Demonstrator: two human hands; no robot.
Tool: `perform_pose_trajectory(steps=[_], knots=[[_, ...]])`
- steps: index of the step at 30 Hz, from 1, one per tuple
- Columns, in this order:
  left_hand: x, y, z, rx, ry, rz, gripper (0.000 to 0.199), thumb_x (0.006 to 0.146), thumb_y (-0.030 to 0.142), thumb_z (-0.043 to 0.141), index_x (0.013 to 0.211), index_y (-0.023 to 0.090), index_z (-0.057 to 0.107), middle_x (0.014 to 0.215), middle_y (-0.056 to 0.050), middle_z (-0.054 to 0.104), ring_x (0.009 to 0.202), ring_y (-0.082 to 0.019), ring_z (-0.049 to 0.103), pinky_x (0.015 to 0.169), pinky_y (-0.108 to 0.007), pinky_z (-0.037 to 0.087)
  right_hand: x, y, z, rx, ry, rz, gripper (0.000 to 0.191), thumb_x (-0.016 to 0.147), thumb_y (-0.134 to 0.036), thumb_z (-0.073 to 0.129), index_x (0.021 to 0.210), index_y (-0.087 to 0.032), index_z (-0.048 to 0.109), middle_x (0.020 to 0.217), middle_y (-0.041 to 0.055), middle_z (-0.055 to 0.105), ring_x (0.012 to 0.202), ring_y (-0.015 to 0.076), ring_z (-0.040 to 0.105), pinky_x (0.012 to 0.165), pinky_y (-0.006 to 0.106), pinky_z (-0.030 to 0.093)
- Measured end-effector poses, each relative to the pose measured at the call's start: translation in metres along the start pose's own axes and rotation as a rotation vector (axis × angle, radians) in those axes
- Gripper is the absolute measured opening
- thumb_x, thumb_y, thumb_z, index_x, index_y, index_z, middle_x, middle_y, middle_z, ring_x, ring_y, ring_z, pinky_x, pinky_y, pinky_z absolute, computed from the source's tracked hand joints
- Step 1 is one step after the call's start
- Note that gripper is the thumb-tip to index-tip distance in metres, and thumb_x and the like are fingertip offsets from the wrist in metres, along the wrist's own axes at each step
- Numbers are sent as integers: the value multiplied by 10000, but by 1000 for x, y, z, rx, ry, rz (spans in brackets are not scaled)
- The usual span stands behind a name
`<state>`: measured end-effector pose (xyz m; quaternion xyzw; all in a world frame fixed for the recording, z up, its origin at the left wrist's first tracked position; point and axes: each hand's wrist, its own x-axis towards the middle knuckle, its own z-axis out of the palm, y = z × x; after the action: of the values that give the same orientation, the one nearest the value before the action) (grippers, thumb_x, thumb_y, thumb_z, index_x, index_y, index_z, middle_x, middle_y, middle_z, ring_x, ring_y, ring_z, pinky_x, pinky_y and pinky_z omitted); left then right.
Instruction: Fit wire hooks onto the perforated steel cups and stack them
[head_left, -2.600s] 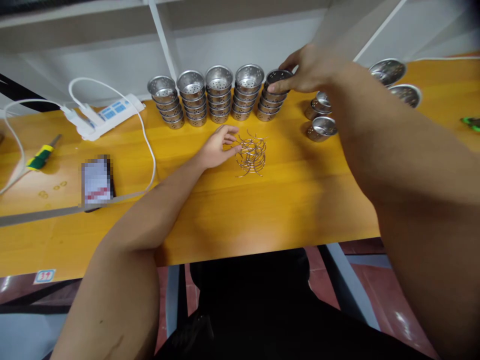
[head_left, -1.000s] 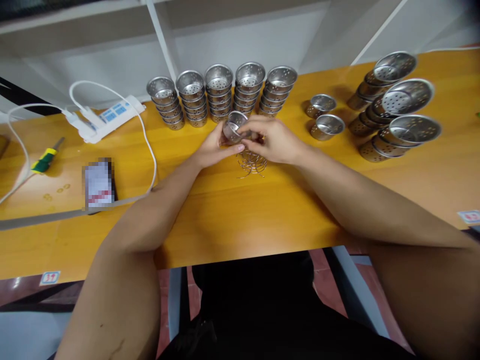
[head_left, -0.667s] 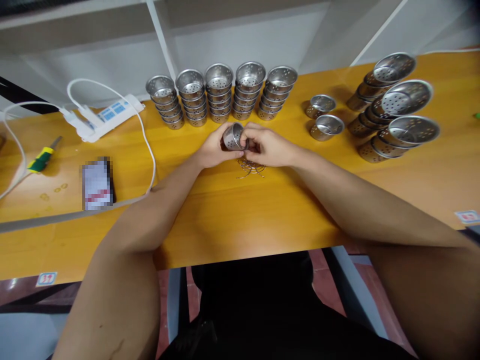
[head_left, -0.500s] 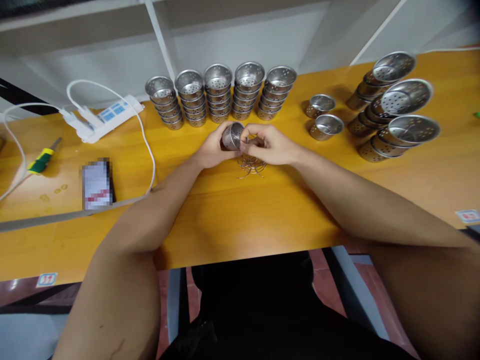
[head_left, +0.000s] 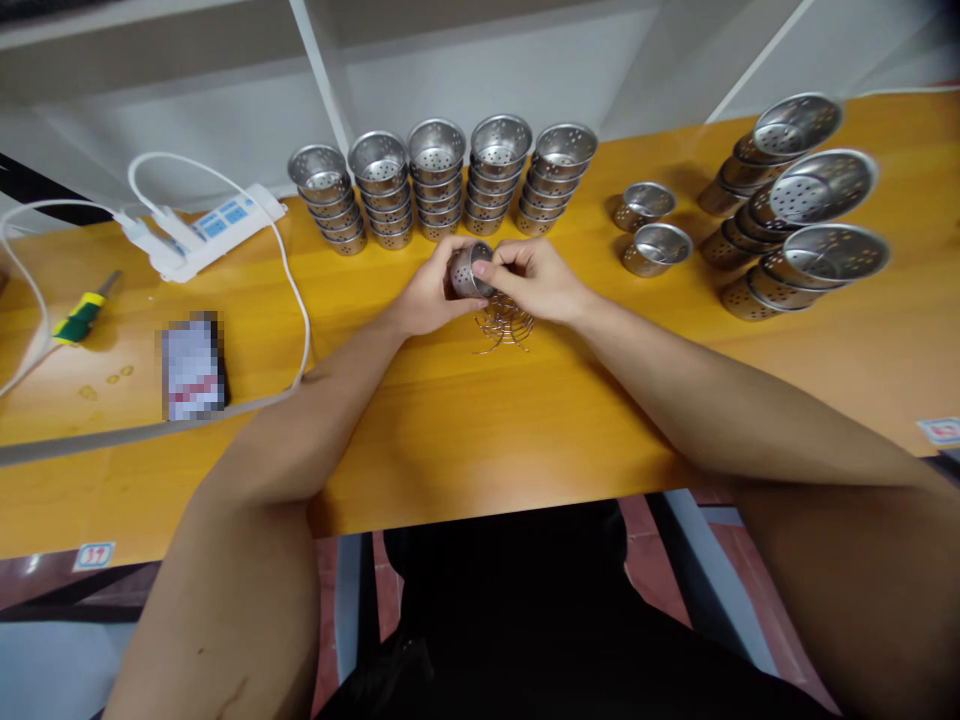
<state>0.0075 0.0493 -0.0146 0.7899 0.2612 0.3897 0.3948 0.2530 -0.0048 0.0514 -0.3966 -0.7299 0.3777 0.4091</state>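
A small perforated metal cup (head_left: 463, 275) lies tilted in my left hand (head_left: 425, 298), whose fingers and thumb wrap round its side. My right hand (head_left: 546, 280) is closed beside it, fingers curled, with the thumb tip against the cup's rim. Whatever sits between the right fingertips is hidden. Just below both hands, a loose heap of thin curved metal wires (head_left: 506, 325) rests on the wooden table (head_left: 495, 420).
Behind my hands stand several stacks of perforated cups (head_left: 436, 170). Two single cups (head_left: 657, 250) and more leaning stacks (head_left: 806, 265) are to the right. At left lie a power strip (head_left: 217, 235) with white cables, a green-yellow screwdriver (head_left: 81, 318) and a phone (head_left: 193, 368).
The right thumb has shifted left onto the cup's rim, and the right fingers have curled. The cup has turned slightly in my left hand. The view has tilted a little.
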Motion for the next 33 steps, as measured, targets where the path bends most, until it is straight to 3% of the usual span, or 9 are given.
perform_pose_trajectory(steps=[5, 9, 13, 17, 22, 24, 28, 33], knots=[[1, -10, 3, -1, 34, -7, 1107, 858, 800, 1192, 1686, 301, 652, 1604, -156, 791, 1568, -404, 822, 1420, -628, 689, 1, 3, 3, 35, 32, -2, 1034, 829, -1264, 880, 745, -270, 605, 707, 6, 468, 738, 191, 402, 639, 363, 327], [2, -22, 5, -18, 38, 5, 1116, 914, 791, 1160, 1745, 308, 594, 1592, -144, 773, 1553, -394, 841, 1328, -614, 743, 3, 2, 5, 203, 70, 23, 1019, 858, -1218, 917, 756, -277, 540, 700, -7, 456, 677, 169, 383, 607, 361, 343], [4, -33, 6, -24, 56, 6, 1087, 963, 852, 1101, 1737, 320, 554, 1569, -123, 774, 1539, -379, 852, 1296, -632, 767, 4, -5, -7, 390, 21, 81, 1048, 823, -1216, 924, 798, -296, 421, 753, -12, 376, 698, 195, 419, 613, 380, 416], [7, -38, 1, -80, 96, -65, 1081, 902, 941, 1102, 1631, 337, 580, 1531, -112, 803, 1540, -369, 810, 1406, -670, 707, 1, -8, -27, 445, -61, 69, 970, 887, -1112, 936, 781, -292, 429, 788, 2, 390, 704, 199, 424, 630, 400, 422], [11, -32, -3, -105, 165, -131, 1113, 851, 1012, 1085, 1563, 286, 633, 1493, -124, 798, 1528, -412, 813, 1420, -749, 653, -1, 6, -38, 46, -36, 16, 886, 907, -1072, 999, 782, -283, 618, 709, -1, 499, 688, 184, 410, 628, 382, 358], [12, -31, -2, -112, 152, -109, 1099, 871, 1016, 1061, 1588, 295, 646, 1515, -129, 790, 1545, -412, 808, 1414, -744, 649, -1, 13, -39, -97, -91, 2, 854, 903, -1065, 1012, 818, -274, 702, 711, -5, 576, 671, 175, 439, 612, 374, 354], [12, -35, 0, -128, 116, -60, 1150, 870, 1058, 1021, 1651, 313, 624, 1586, -142, 777, 1554, -407, 817, 1381, -717, 669, -4, 23, -38, -209, -108, -33, 782, 950, -1021, 1017, 998, -278, 776, 893, 40, 749, 767, 223, 619, 664, 407, 542], [6, -33, 1, -106, 74, -61, 1201, 855, 970, 1104, 1714, 301, 598, 1633, -178, 793, 1544, -417, 845, 1361, -667, 704, -6, 26, -28, -257, 51, -133, 869, 959, -975, 1044, 1415, -286, 775, 1448, 162, 820, 1138, 338, 798, 950, 510, 743]])
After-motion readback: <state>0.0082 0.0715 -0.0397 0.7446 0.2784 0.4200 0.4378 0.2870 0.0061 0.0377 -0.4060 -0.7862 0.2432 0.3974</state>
